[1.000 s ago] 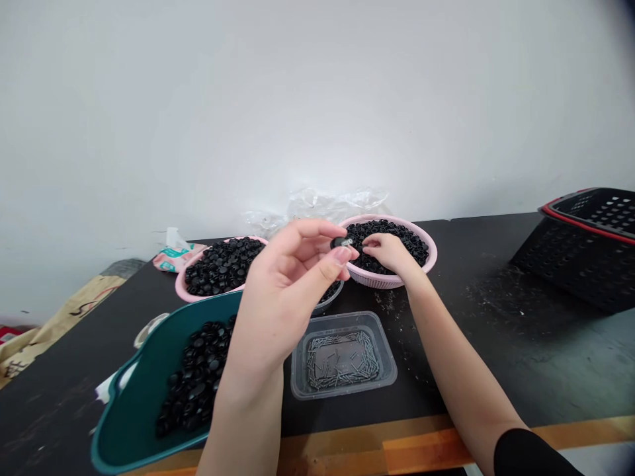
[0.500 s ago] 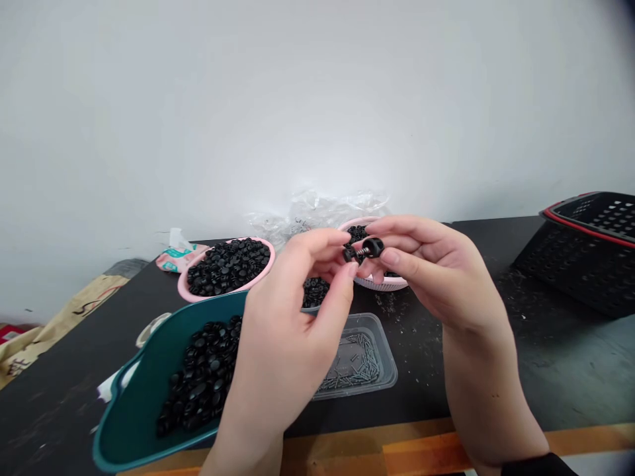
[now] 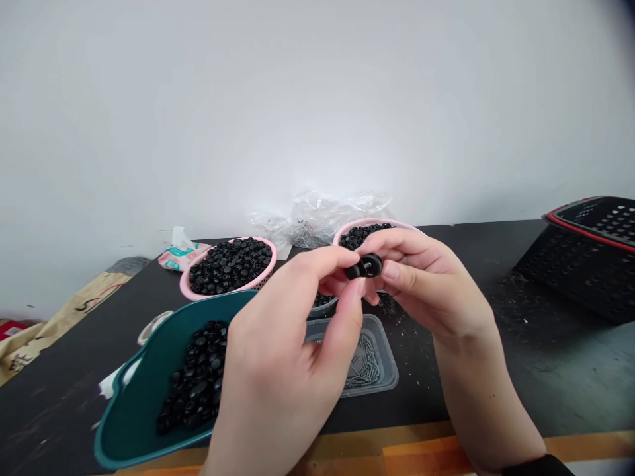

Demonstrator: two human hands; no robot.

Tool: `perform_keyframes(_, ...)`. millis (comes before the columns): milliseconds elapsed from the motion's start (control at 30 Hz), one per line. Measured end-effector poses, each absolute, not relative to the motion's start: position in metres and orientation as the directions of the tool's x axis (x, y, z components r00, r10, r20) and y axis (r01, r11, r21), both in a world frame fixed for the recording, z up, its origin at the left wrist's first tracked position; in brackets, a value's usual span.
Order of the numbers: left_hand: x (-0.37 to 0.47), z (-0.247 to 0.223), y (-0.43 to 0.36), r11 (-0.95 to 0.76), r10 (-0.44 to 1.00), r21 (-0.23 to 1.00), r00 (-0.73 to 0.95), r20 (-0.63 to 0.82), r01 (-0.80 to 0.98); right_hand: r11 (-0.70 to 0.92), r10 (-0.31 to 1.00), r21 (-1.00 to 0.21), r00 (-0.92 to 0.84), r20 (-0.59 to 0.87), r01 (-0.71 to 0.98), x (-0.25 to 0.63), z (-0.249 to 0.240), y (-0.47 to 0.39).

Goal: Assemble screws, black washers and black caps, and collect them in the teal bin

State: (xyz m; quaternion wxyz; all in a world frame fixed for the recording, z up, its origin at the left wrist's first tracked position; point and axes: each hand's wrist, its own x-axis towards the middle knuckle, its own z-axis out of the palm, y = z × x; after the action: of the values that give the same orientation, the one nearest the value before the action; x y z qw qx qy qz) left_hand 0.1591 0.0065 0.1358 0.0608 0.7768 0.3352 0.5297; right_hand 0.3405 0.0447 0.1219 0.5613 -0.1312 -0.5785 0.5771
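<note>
Between the thumb and forefinger of my left hand [image 3: 288, 350] is a small black plastic plug [image 3: 353, 270]. My right hand [image 3: 436, 284] pinches a round hollow black cap [image 3: 375, 265], its opening turned left towards the plug. A short stretch of metal spring [image 3: 368, 266] shows between the two pieces, which almost meet. Both hands are raised above a clear plastic box [image 3: 389, 380] with many small metal springs [image 3: 368, 363] in it. The fingertips partly cover both black pieces.
At left stands a teal basin [image 3: 106, 430] of black pieces. Behind it is a pink basket [image 3: 184, 285] of black parts; another pink basket [image 3: 338, 235] is partly behind my hands. Clear plastic bags [image 3: 317, 215] lie by the wall. A black basket [image 3: 575, 277] stands at right.
The plug and the cap have come closer together, so less of the spring shows between them. Both hands have dropped slightly.
</note>
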Motion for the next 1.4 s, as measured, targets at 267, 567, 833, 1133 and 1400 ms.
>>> perform_keyframes(267,0.159,0.136,0.008,-0.769,0.590,0.453,0.226,0.775,0.451,0.287,0.801,-0.817,-0.343,0.491,-0.500,0.338,0.120,0.047)
perform_keyframes(567,0.161,0.135,0.015,-0.766,0.597,0.458,0.235,0.767,0.451,0.308,0.845,-0.839,-0.276,0.458,-0.449,0.337,0.118,0.048)
perform_keyframes(833,0.163,0.133,0.024,-0.823,0.512,0.358,0.303,0.804,0.441,0.306,0.893,-0.855,-0.184,0.411,-0.419,0.335,0.120,0.044)
perform_keyframes(1133,0.164,0.135,0.023,-0.825,0.519,0.356,0.339,0.784,0.439,0.318,0.890,-0.858,-0.186,0.417,-0.403,0.339,0.122,0.036)
perform_keyframes(1400,0.155,0.138,0.023,-0.786,0.610,0.517,0.292,0.736,0.339,0.353,0.860,-0.825,-0.195,0.472,-0.441,0.340,0.124,0.027)
